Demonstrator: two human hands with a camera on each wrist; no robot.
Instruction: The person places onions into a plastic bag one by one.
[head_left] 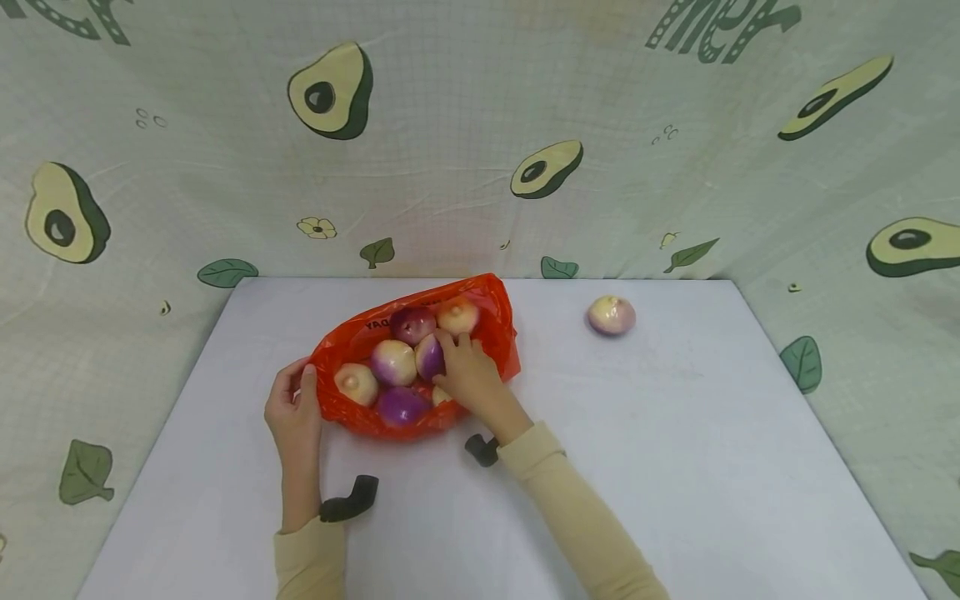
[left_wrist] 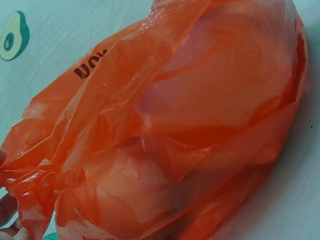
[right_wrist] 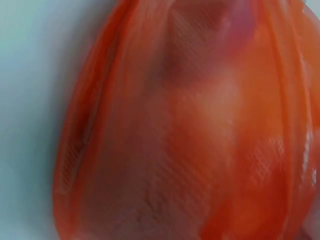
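A red plastic bag [head_left: 487,292] lies wide open on the table, with several purple-and-cream onions inside, such as a cream-topped onion [head_left: 356,383] at its left end. My left hand [head_left: 294,404] pinches the bag's left rim; in the left wrist view its fingers [left_wrist: 7,210] show at the gathered plastic. Reaching in over the front right rim, my right hand [head_left: 472,375] grips a purple-and-cream onion [head_left: 430,358] among the others. In the right wrist view, bag plastic [right_wrist: 200,140] fills most of the picture and hides the fingers.
One pinkish onion [head_left: 611,316] sits by itself on the white table [head_left: 675,467], right of the bag. Dark wrist camera mounts [head_left: 351,500] stick out beside both wrists. A cloth printed with avocados [head_left: 450,108] hangs behind the table and at its sides.
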